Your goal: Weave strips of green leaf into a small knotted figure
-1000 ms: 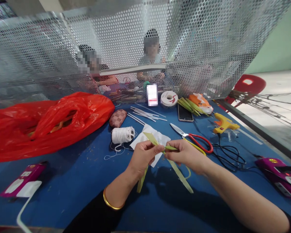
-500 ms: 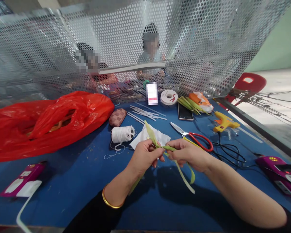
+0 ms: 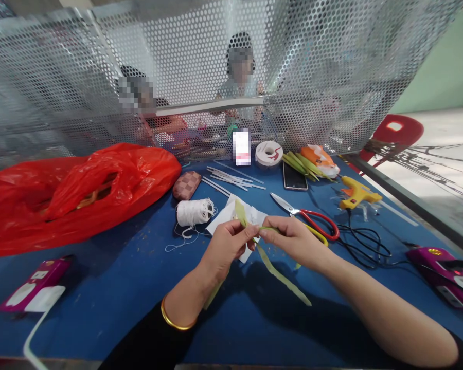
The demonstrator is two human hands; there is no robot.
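Green leaf strips [image 3: 273, 270] are held in two hands above the middle of the blue tabletop [image 3: 139, 308], partly over a white paper [image 3: 219, 221]. A big red plastic bag [image 3: 139, 164] sprawls at the far left, well apart from the work. Both arms reach forward and inward from the near edge, the right forearm [image 3: 370, 293] slanting up from the lower right, bare, the left forearm [image 3: 193, 293] coming out of a black sleeve at the lower left. Neither of the hands is spread: the left hand [image 3: 227, 241] pinches the strips between thumb and curled forefinger, and the right hand [image 3: 293, 236] grips them the same way, the fingertips all but meeting (what the hidden lower fingers hold, I cannot tell). One strip end pokes up past the left hand; another trails down toward the right. Just beyond the right hand lie scissors [image 3: 292, 210]; a spool of white thread [image 3: 191, 213] sits left of the paper. Near the left wrist shines a thin gold bangle [image 3: 172, 322].
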